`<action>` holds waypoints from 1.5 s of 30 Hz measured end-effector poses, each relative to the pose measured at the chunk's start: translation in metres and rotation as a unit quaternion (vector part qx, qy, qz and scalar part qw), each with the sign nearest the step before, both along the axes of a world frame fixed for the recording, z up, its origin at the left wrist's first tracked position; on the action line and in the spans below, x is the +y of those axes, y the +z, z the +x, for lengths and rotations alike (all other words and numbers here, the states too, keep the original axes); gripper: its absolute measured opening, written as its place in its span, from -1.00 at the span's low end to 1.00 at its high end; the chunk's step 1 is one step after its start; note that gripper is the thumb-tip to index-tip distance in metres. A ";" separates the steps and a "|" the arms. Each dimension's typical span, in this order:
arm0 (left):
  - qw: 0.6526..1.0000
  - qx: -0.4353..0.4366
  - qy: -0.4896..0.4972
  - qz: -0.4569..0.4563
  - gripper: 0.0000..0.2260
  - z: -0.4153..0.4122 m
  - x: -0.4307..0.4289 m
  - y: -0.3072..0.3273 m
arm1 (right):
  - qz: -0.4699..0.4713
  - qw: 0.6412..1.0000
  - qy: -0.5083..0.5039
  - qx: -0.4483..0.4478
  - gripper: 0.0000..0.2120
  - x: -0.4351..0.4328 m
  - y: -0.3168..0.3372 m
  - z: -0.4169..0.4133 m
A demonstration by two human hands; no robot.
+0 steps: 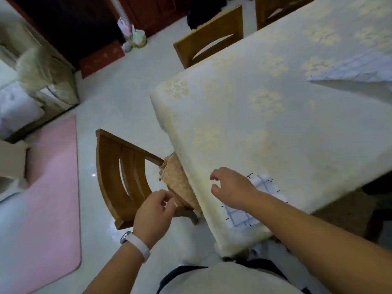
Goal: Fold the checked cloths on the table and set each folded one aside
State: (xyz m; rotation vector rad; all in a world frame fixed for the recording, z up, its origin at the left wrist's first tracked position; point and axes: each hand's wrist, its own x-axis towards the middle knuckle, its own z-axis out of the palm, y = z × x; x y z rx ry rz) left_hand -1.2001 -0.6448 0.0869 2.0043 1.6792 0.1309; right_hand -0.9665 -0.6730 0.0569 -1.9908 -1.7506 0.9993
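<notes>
A small folded white checked cloth [246,215] lies flat near the table's near corner, partly hidden under my right forearm. My right hand [231,188] hovers just left of it above the tablecloth, fingers loosely curled, holding nothing. My left hand [154,211], with a white watch on the wrist, hangs off the table's edge above the chair, fingers loosely curled and empty. Another checked cloth [352,68] lies spread at the far right of the table, cut off by the frame edge.
The table [265,115] wears a cream flowered tablecloth. A wooden chair [121,177] with a patterned cushion stands at its left edge, two more chairs [210,37] along the far side. A pink mat [46,198] lies on the tiled floor.
</notes>
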 end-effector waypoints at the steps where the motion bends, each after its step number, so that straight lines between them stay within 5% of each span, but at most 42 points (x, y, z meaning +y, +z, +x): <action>1: 0.999 0.018 -0.018 0.027 -0.89 -0.011 -0.001 -0.002 | 0.007 1.000 0.023 -0.018 -0.68 0.000 0.003 -0.010; 8: 0.985 0.065 -0.119 0.105 -0.90 -0.098 -0.009 0.006 | 0.055 0.981 0.125 -0.139 -0.71 -0.005 0.026 -0.092; 16: 0.997 0.061 -0.004 0.038 -0.57 -0.234 0.001 -0.007 | 0.060 0.972 0.139 -0.181 -0.63 -0.002 0.039 -0.230; 27: 0.996 -0.039 0.067 0.053 -0.60 -0.409 0.006 0.001 | 0.088 0.957 0.202 -0.190 -0.55 0.042 0.051 -0.404; 45: 0.988 0.025 0.150 0.018 -0.64 -0.502 0.159 -0.012 | 0.033 0.935 0.308 -0.175 -0.56 0.270 0.026 -0.504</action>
